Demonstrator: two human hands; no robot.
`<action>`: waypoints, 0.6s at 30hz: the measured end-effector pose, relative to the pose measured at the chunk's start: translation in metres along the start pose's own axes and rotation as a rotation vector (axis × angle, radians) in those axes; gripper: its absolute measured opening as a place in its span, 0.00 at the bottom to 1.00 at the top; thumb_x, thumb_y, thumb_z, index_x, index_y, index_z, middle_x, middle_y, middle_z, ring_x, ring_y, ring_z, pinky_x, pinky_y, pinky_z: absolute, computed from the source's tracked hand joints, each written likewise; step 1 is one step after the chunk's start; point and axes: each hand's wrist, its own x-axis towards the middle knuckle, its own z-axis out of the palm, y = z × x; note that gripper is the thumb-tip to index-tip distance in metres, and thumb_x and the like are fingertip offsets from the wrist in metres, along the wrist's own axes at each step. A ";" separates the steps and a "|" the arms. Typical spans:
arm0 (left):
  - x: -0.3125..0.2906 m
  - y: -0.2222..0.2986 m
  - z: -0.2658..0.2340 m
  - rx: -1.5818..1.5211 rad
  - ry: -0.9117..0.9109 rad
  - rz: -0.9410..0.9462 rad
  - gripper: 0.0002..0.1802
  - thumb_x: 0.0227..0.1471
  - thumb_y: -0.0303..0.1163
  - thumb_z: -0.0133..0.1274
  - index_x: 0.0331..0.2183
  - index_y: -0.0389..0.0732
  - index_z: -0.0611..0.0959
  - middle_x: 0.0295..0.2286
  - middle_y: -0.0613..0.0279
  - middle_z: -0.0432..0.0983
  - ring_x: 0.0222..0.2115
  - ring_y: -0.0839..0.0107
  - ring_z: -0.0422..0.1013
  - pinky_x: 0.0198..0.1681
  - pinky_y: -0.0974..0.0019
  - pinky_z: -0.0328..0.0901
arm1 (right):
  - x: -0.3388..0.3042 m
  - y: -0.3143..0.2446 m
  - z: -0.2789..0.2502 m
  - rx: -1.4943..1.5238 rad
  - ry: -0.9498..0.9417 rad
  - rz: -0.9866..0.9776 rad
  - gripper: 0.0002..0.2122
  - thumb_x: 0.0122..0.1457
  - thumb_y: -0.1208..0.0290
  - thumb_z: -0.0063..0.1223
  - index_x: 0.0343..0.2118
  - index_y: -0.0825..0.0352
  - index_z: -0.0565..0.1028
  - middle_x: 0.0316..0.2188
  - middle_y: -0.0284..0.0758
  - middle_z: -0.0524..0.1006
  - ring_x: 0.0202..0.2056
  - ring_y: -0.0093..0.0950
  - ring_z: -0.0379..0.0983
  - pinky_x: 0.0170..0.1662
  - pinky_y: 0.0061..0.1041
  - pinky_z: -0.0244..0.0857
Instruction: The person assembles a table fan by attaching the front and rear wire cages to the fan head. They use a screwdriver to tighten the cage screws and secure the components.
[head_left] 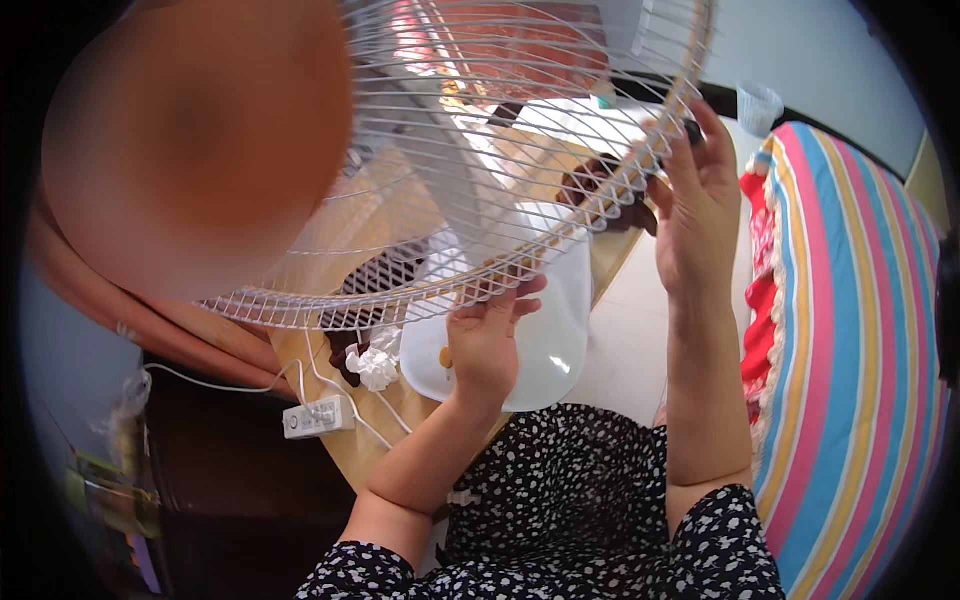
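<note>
A fan's round wire guard (520, 235) fills the upper middle, tilted over the table. A large orange disc (200, 150), blurred by closeness, covers its left part. Pale fan blades (430, 150) show through the wires. My left hand (483, 345) has its fingers curled at the guard's lower rim. Higher up, my right hand (697, 215) grips the rim's right side, thumb and fingers on either side of it. A small dark piece (692, 132) sits by the right fingertips; its kind is unclear. Below the guard is the pale fan base (550, 350) with a yellow knob (446, 357).
The wooden table (350, 450) holds crumpled white tissue (375, 362), dark brown cloth (385, 270) and a white power strip (318, 417) with cords. A striped bed cover (850, 330) lies to the right. Far right stands a pale blue basket (758, 108). Curved brown furniture (130, 310) is at left.
</note>
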 end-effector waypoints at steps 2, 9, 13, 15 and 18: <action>-0.003 0.001 -0.001 0.000 0.029 -0.008 0.11 0.54 0.25 0.46 0.40 0.37 0.77 0.38 0.57 0.75 0.38 0.65 0.72 0.37 0.68 0.67 | 0.001 0.002 0.001 -0.085 -0.046 -0.065 0.20 0.58 0.66 0.49 0.53 0.66 0.62 0.38 0.36 0.74 0.36 0.22 0.73 0.35 0.17 0.69; -0.001 -0.002 0.000 0.046 -0.050 0.061 0.11 0.57 0.30 0.44 0.41 0.38 0.76 0.39 0.56 0.74 0.36 0.73 0.73 0.36 0.73 0.68 | 0.009 -0.020 -0.020 0.066 -0.189 0.124 0.17 0.56 0.65 0.53 0.46 0.67 0.69 0.32 0.31 0.75 0.32 0.20 0.73 0.38 0.21 0.69; 0.000 -0.002 0.001 0.044 -0.054 0.050 0.11 0.55 0.28 0.46 0.40 0.37 0.77 0.38 0.55 0.75 0.37 0.68 0.72 0.37 0.70 0.67 | 0.008 -0.012 -0.022 -0.131 -0.068 0.063 0.16 0.56 0.65 0.53 0.43 0.69 0.70 0.31 0.31 0.76 0.32 0.20 0.73 0.38 0.21 0.69; 0.000 -0.002 0.000 0.045 -0.055 0.043 0.11 0.55 0.28 0.47 0.40 0.37 0.77 0.38 0.55 0.75 0.37 0.68 0.72 0.36 0.70 0.67 | 0.005 -0.010 -0.017 -0.146 -0.036 0.034 0.16 0.57 0.65 0.52 0.43 0.69 0.69 0.32 0.32 0.76 0.32 0.20 0.73 0.38 0.21 0.69; -0.001 0.001 0.000 0.046 -0.060 0.013 0.11 0.55 0.28 0.47 0.40 0.37 0.77 0.38 0.56 0.75 0.37 0.68 0.72 0.37 0.70 0.67 | 0.000 -0.011 -0.012 -0.106 -0.070 0.004 0.15 0.59 0.65 0.48 0.45 0.69 0.69 0.34 0.34 0.76 0.33 0.20 0.73 0.39 0.21 0.69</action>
